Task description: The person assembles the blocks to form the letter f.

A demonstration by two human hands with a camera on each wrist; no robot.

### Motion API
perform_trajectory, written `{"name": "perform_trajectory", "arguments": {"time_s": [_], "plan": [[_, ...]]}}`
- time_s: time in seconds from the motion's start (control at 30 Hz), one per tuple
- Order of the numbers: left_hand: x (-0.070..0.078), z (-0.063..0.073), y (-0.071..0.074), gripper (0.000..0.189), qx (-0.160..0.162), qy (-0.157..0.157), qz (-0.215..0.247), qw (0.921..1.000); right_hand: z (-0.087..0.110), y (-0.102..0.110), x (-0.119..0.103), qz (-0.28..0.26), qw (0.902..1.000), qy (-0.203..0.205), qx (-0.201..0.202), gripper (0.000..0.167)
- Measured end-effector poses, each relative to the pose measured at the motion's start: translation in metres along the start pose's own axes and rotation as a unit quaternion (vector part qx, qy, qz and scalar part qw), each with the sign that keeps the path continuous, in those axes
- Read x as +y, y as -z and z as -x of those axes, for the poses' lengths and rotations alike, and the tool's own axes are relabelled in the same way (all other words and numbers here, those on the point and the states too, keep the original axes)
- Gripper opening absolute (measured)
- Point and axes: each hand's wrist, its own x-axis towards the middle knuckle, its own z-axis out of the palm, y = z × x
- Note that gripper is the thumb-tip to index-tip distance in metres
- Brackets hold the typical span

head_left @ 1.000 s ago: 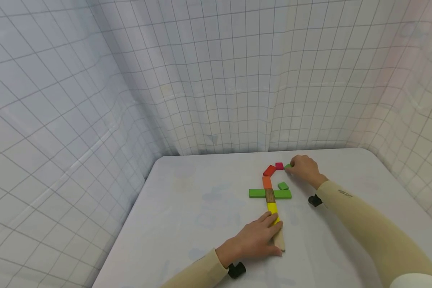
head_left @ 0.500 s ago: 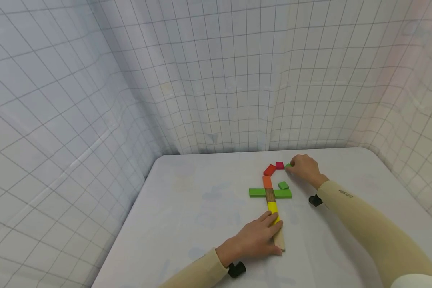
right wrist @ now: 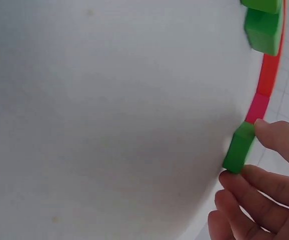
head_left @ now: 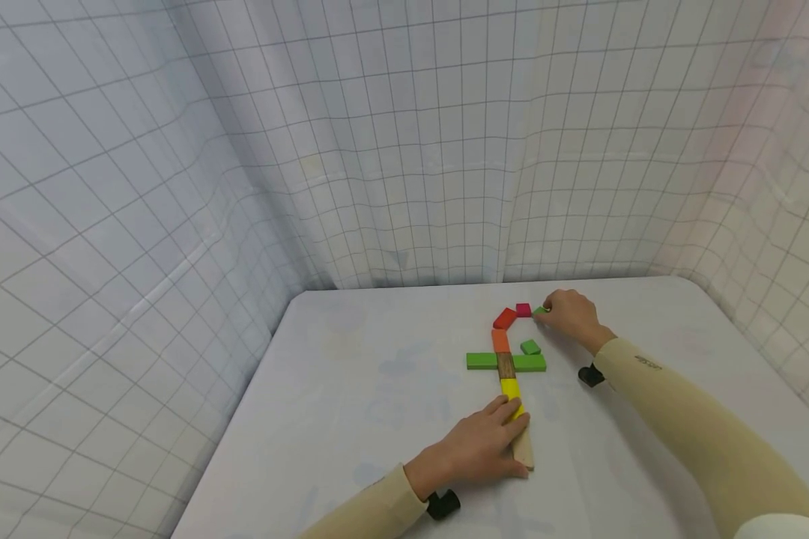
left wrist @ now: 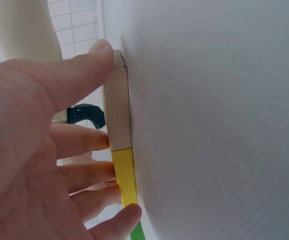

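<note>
At the far end of the layout, my right hand (head_left: 573,320) pinches a small green block (right wrist: 239,149) between thumb and fingertips, one end against a magenta block (right wrist: 258,107). My left hand (head_left: 482,442) lies over the near end, fingers spread along the left side of a yellow block (left wrist: 124,172) and a plain wood block (left wrist: 118,107). Its thumb rests by the plain block's near end. Ahead of the yellow block come a brown block (head_left: 505,365), an orange block (head_left: 500,341) and a red block (head_left: 505,319), curving right toward the magenta one.
Green bars flank the brown block, one left bar (head_left: 482,361) and one right bar (head_left: 529,364). A loose small green block (head_left: 530,347) sits just beyond the right bar. The white table (head_left: 337,397) ends at a gridded curtain (head_left: 411,187) behind and on both sides.
</note>
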Motion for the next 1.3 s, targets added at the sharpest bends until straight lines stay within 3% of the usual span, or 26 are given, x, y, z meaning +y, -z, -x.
{"name": "perform_trajectory", "arguments": {"time_s": [0.53, 1.03, 1.3], "plan": [[0.000, 0.001, 0.001, 0.083, 0.002, -0.004, -0.004, 1.0000, 0.006, 0.021, -0.007, -0.017, 0.9997, 0.002, 0.018, 0.048], [-0.001, 0.000, -0.003, 0.083, 0.007, -0.006, 0.003, 1.0000, 0.022, 0.019, -0.010, -0.065, 0.9976, 0.001, 0.025, 0.041], [-0.002, 0.002, -0.002, 0.082, 0.011, -0.007, -0.001, 0.9999, 0.033, 0.013, -0.017, -0.098, 0.9951, -0.010, 0.003, 0.044]]}}
